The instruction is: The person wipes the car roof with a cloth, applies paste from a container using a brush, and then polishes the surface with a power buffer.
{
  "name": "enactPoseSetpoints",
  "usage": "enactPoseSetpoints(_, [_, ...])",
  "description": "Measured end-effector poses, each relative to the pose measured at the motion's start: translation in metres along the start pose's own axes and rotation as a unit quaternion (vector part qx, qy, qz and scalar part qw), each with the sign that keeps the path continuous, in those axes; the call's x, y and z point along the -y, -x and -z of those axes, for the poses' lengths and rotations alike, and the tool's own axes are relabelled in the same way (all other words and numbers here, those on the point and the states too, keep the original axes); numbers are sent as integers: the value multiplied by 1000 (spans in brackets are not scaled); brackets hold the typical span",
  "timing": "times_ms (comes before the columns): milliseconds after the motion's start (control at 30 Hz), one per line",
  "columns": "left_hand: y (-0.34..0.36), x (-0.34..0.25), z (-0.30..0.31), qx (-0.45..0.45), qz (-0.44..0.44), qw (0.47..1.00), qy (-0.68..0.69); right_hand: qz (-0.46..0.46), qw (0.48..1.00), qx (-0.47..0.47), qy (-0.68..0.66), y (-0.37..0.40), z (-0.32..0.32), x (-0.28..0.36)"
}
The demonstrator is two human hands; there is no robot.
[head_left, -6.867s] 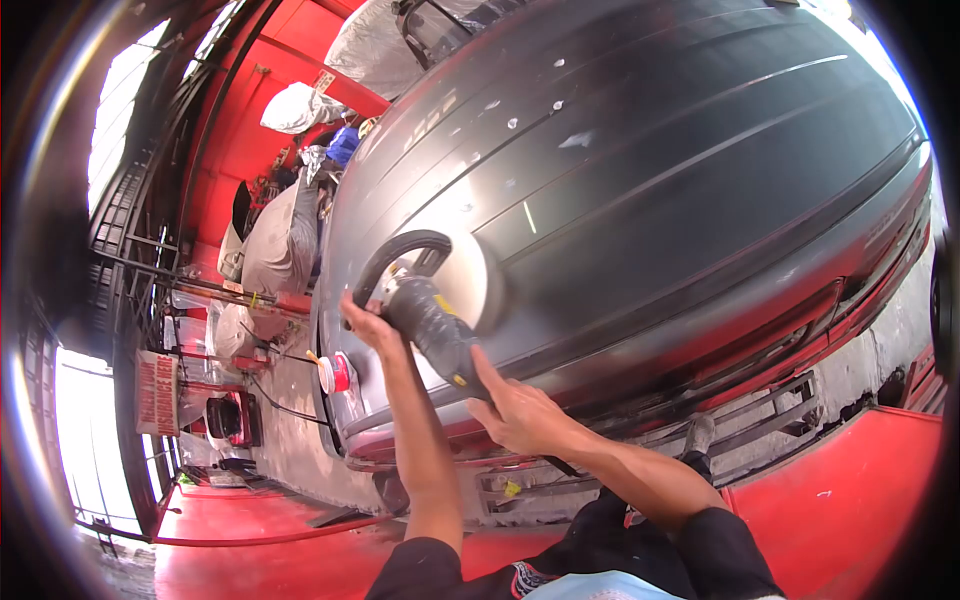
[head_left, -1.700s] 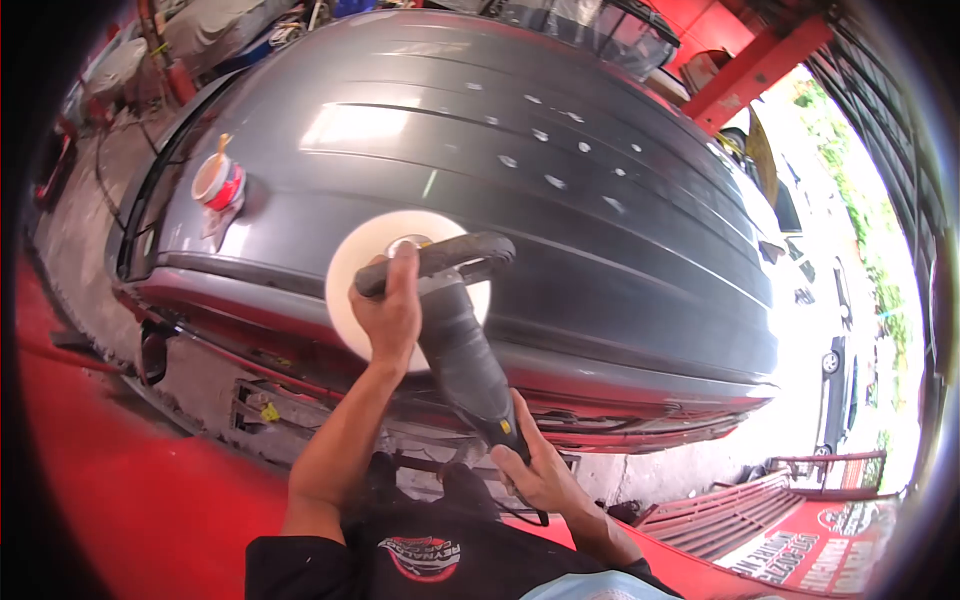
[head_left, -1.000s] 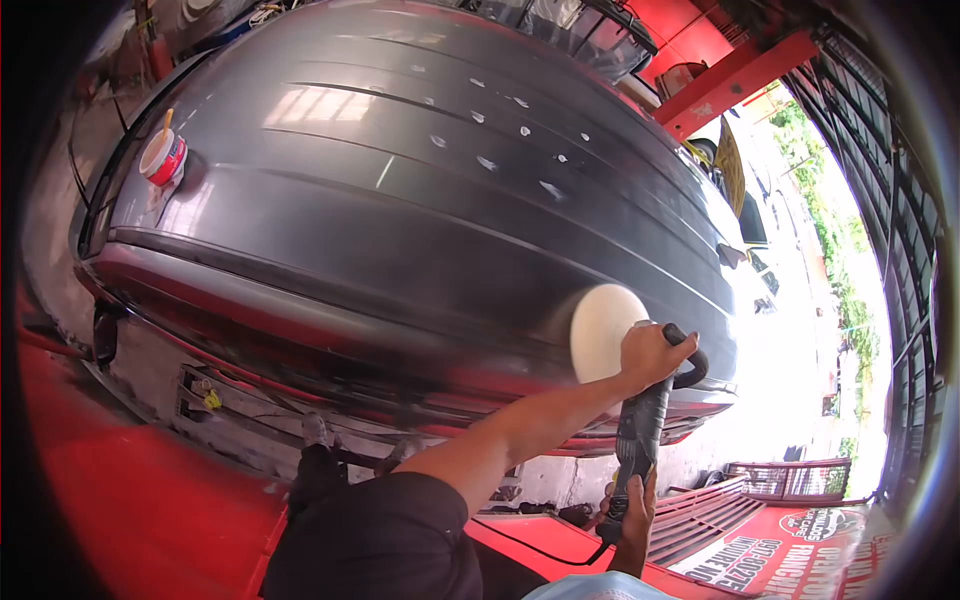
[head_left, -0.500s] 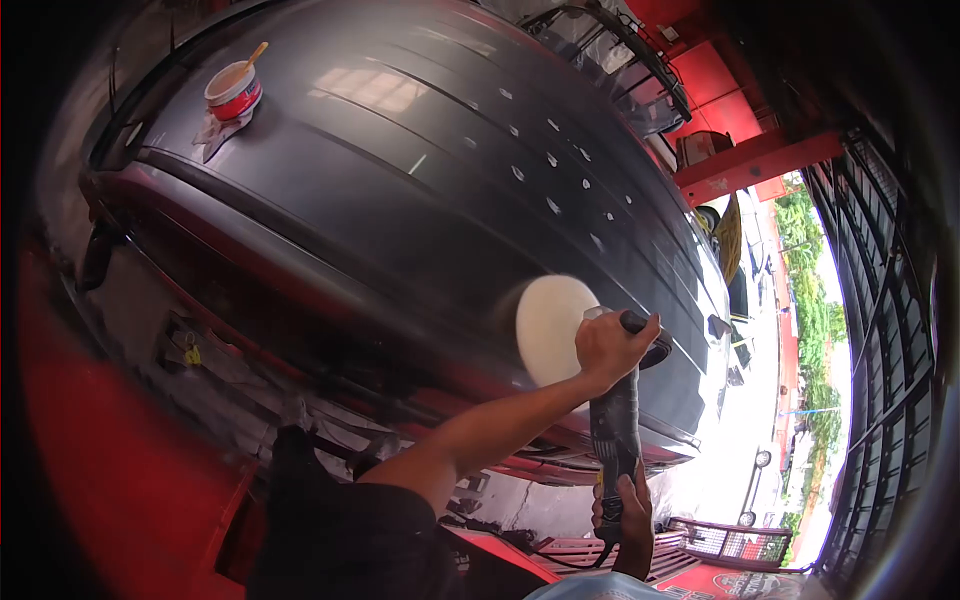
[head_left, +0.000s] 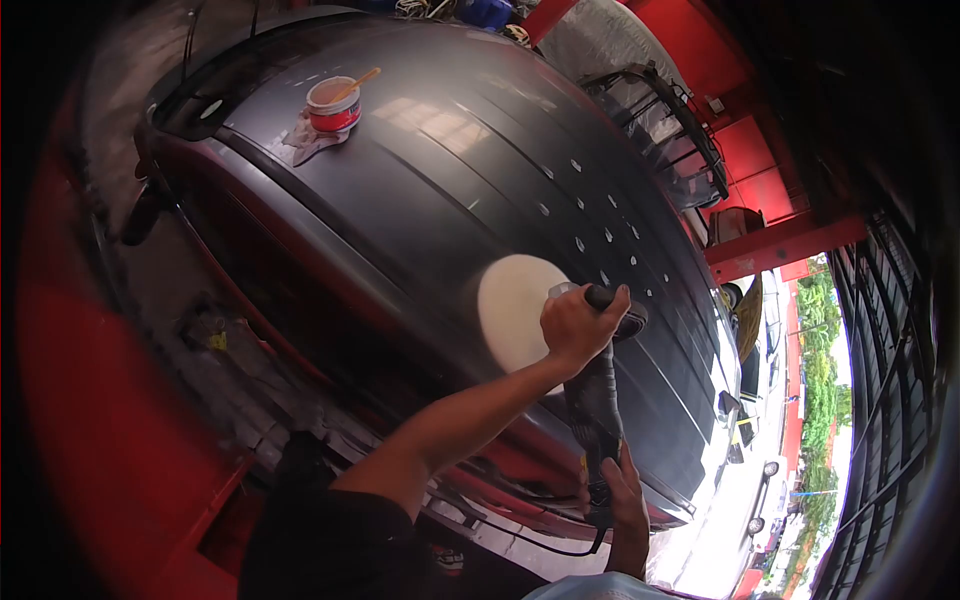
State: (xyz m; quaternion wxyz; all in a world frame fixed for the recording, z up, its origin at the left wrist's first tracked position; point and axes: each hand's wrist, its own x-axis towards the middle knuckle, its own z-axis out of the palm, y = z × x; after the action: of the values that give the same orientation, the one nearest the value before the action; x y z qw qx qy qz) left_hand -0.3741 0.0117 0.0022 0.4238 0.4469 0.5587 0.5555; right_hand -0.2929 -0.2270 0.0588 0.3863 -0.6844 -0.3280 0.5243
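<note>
A black polisher (head_left: 592, 395) with a round cream pad (head_left: 515, 310) is held in both hands over the dark car roof (head_left: 430, 210). My left hand (head_left: 582, 328) is closed around its front handle near the pad. Lower down, my right hand (head_left: 622, 490) grips the rear of the polisher's body, from which a black cable (head_left: 530, 541) runs off. The pad's face lies against the roof near its near side; its contact edge is partly hidden.
A white-and-red tub (head_left: 335, 108) with an orange-handled tool (head_left: 360, 82) in it stands on a crumpled cloth (head_left: 315, 143) on the roof. Several pale marks (head_left: 580, 243) dot the far roof. A red beam (head_left: 785, 248) and a dark gate (head_left: 890, 400) are at right.
The polisher and both hands have shifted left and slightly up in view. My head view has also shifted, so the roof and tub appear further right and the tub lower.
</note>
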Motion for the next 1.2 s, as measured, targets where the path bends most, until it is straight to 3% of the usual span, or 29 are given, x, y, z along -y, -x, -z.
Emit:
enactPoseSetpoints(300, [-72, 6, 73, -91, -3, 996, -23, 14, 995, 95, 32, -62, -66, 10])
enactPoseSetpoints(533, [-84, 22, 101, -94, -5, 990, 103, 15, 989, 143, 31, -70, -81, 9])
enactPoseSetpoints(633, [-53, 15, 76, -66, -18, 987, 147, 29, 992, 117, 48, -50, -57, -9])
enactPoseSetpoints(967, [121, 2, -101, 227, 29, 963, 139, -10, 994, -88, -58, 73, 71, -57])
enactPoseSetpoints(1067, [174, -3, -157, 318, 22, 945, 71, -12, 971, -210, -112, 96, 96, -75])
enactPoseSetpoints(1100, [191, 5, -182, 332, 6, 943, 29, -9, 970, -209, -121, 100, 105, -86])
enactPoseSetpoints(1200, [240, -6, -222, 367, -25, 928, 53, -1, 947, -304, -105, 114, 147, -138])
